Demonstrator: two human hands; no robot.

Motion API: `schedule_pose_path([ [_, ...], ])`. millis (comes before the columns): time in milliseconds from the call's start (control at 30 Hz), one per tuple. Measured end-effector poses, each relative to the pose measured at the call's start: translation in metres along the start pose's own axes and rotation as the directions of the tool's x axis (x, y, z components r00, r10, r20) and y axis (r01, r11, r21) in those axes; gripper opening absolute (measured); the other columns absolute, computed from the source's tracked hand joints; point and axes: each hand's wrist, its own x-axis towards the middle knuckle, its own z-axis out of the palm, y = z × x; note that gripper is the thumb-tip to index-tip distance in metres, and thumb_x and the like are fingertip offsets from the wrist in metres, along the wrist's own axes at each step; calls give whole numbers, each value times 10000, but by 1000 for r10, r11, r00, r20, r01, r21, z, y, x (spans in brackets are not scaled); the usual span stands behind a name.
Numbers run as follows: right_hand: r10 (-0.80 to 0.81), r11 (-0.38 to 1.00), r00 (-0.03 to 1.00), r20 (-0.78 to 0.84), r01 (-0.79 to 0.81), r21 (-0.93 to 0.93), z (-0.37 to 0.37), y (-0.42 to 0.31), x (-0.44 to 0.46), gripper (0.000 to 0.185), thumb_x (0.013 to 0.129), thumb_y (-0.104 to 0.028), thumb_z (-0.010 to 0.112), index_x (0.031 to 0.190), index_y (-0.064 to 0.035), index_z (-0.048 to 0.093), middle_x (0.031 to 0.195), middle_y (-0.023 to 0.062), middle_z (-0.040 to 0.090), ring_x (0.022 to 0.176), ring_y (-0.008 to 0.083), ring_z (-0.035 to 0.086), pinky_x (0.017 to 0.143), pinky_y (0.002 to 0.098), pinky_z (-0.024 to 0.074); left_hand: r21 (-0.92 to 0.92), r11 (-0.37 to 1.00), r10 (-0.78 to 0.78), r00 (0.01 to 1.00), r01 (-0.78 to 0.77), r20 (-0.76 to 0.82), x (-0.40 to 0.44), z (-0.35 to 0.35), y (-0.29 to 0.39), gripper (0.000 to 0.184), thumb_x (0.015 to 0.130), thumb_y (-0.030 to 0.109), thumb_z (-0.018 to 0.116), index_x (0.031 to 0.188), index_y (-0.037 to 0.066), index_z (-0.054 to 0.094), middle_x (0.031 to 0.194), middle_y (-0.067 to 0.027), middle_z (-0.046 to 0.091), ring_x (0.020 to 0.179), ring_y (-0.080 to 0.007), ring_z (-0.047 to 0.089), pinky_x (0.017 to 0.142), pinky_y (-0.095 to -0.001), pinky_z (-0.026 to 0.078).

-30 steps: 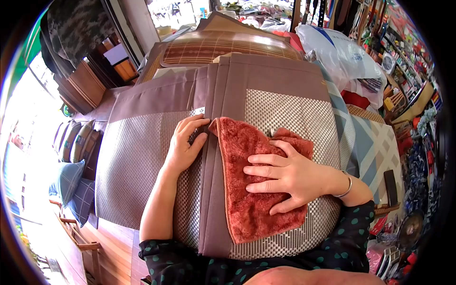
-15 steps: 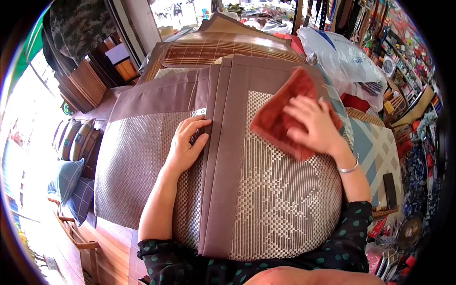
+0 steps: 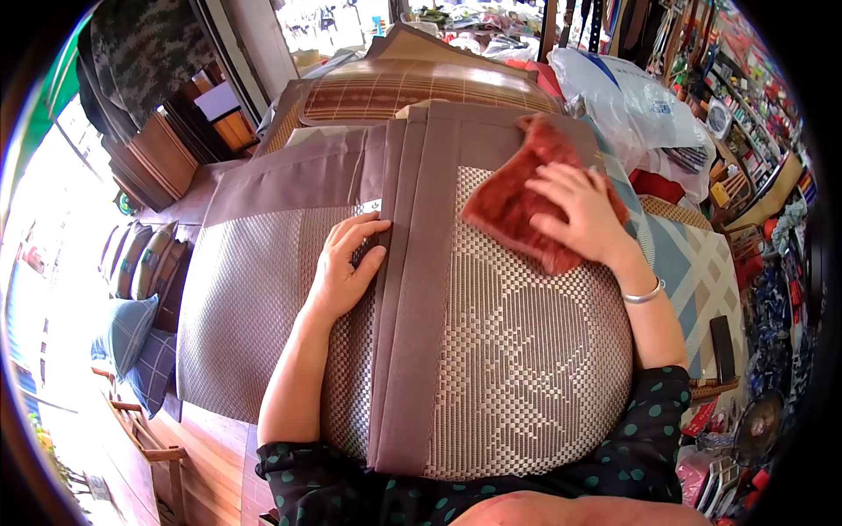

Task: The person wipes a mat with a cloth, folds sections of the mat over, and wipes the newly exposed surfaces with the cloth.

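Observation:
A folded woven mat (image 3: 517,377) with wide brown fabric borders lies in front of me, its silvery weave showing a pattern. My left hand (image 3: 344,267) rests on the mat beside the raised brown border, fingers bent and thumb apart, holding nothing. Under my right hand (image 3: 579,210), at the mat's upper right, is a reddish-brown plush cloth (image 3: 517,197). The fingers of that hand are spread over the cloth and press it flat against the mat. A silver bracelet (image 3: 643,291) circles my right wrist.
Glossy brown mats (image 3: 421,83) are stacked behind. Plastic-wrapped goods (image 3: 627,96) stand at the back right, above a blue-grey patterned mat (image 3: 693,280) bearing a dark object (image 3: 722,348). Cushions (image 3: 132,324) and a wooden frame (image 3: 162,454) are at left; crowded shelves line the right.
My right hand and the cloth have moved from the mat's middle to its upper right, uncovering the patterned weave. My left hand has stayed almost in place.

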Motion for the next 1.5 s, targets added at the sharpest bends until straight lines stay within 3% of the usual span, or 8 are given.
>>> schedule_pose_path([
  [200,76,991,997,-12,-77,-106,-2,2,-9,587,892,-517,565,1291,-88,607,1405,149,524,1362,303,404,1100,566,218,11,1000,6,1000,-6,3,0,0,0,334,868,144,659,1192,62,651,1283,-159,602,1228,-340,532,1060,-441,399],
  [400,-630,749,770,105,565,346,-24,-99,-35,604,814,-559,643,1254,-146,628,1376,121,540,1335,273,436,1038,569,265,5,1000,8,1000,-8,-4,1,0,0,325,864,131,657,1179,54,655,1268,-162,608,1216,-344,538,1055,-438,403],
  [500,-700,639,710,80,572,515,-23,-108,-37,597,799,-527,686,1259,-150,629,1378,112,540,1345,270,431,1051,598,267,-2,1000,8,1000,-8,-9,2,1,0,324,861,124,656,1177,53,657,1264,-162,610,1213,-342,540,1053,-436,404],
  [833,205,973,971,-122,-216,-77,11,45,0,615,885,-561,561,1325,-132,591,1457,122,484,1393,274,370,1124,550,186,5,1000,9,1000,-9,2,0,1,-2,336,873,142,651,1199,63,653,1290,-160,598,1236,-340,525,1065,-440,398],
  [967,185,974,982,-40,-188,-126,9,28,-12,628,895,-554,546,1355,-127,561,1468,134,463,1405,293,343,1117,582,181,-1,1000,12,1000,-12,-12,-1,1,-3,336,874,147,652,1199,62,651,1285,-161,600,1236,-342,526,1064,-444,397],
  [1233,-661,716,743,104,584,382,-20,-114,-29,636,827,-559,641,1323,-164,584,1438,123,487,1369,286,396,1053,607,255,-10,1000,6,1000,-6,-21,-1,2,-3,328,869,138,652,1186,52,650,1269,-166,606,1214,-350,538,1049,-437,408],
  [1400,-491,861,866,100,464,206,5,-70,25,628,854,-550,605,1341,-155,571,1449,122,478,1384,283,379,1078,637,221,-26,1000,6,1000,-6,-22,0,3,-4,331,869,131,649,1190,51,648,1264,-164,610,1215,-349,535,1047,-431,411],
  [1500,-81,996,994,80,78,34,24,-8,65,597,905,-547,502,1356,-161,563,1459,125,475,1399,279,364,1138,549,155,-1,1000,4,1000,-4,-9,1,1,1,329,868,126,648,1189,52,650,1269,-161,609,1215,-347,534,1048,-431,409],
])
